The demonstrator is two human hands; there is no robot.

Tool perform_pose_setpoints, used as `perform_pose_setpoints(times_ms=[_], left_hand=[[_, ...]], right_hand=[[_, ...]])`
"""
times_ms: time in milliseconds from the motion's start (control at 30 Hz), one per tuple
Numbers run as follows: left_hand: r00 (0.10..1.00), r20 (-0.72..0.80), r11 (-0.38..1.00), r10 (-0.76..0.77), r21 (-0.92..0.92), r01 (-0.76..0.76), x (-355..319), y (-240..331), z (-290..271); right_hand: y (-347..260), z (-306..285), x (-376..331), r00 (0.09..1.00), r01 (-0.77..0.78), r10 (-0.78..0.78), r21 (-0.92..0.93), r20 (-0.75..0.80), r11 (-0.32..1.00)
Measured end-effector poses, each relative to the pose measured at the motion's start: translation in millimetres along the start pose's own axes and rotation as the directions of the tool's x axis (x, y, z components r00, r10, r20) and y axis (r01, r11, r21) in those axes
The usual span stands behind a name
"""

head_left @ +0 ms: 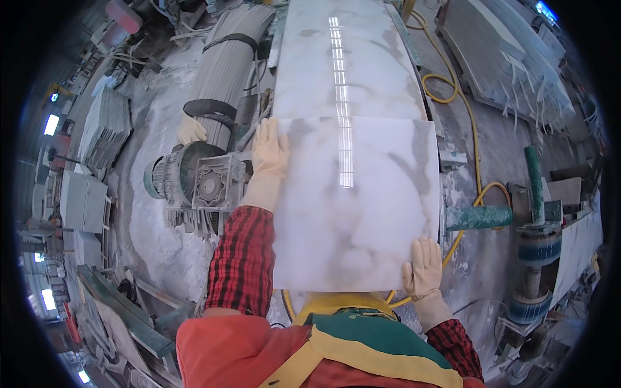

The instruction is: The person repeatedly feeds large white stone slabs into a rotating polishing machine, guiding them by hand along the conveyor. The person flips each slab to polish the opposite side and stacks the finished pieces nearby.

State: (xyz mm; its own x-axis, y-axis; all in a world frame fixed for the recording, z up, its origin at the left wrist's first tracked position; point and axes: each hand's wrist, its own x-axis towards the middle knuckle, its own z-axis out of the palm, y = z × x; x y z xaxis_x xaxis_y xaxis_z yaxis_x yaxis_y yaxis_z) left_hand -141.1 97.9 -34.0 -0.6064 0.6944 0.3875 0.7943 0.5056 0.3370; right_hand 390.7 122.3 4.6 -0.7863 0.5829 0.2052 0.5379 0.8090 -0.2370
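Observation:
A polished white stone slab (pixel 356 226) with grey veining lies flat before me, its near edge close to my body. My left hand (pixel 268 155), in a cream glove, rests along the slab's left edge toward the far corner, fingers stretched forward. At the near right corner, my right hand (pixel 424 271), gloved alike, lies with fingers extended and the thumb apart over the slab's edge; it covers the corner itself. Beyond the far edge another similar slab (pixel 349 71) continues away from me. A long strip of light reflects across both slabs.
Left stand a dusty motor with gearbox (pixel 207 181), a banded grey bundle (pixel 226 71) and a loose glove (pixel 192 130). A green bar (pixel 479 216) juts out at right near a yellow hose (pixel 475 142). Stacked slabs (pixel 511 64) lean at far right, others (pixel 107 126) at left.

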Motion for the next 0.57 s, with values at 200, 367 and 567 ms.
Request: perform_pose_setpoints(times_ms=[200, 367, 567], left_hand=[[1.000, 0.007, 0.999, 0.006, 0.049, -0.006, -32, 11, -14], [0.999, 0.028, 0.992, 0.040, 0.122, -0.043, -118, 19, -44], [0.985, 0.167, 0.978, -0.034, 0.207, -0.002, -243, 14, -77]], right_hand=[[-2, -1, -4, 1.000, -0.010, 0.009, -0.011, -0.008, 1.000], [-2, 4, -12, 1.000, -0.014, 0.014, 0.008, -0.014, 1.000], [3, 21, -23, 0.997, 0.027, -0.028, -0.019, -0.078, 0.999]])
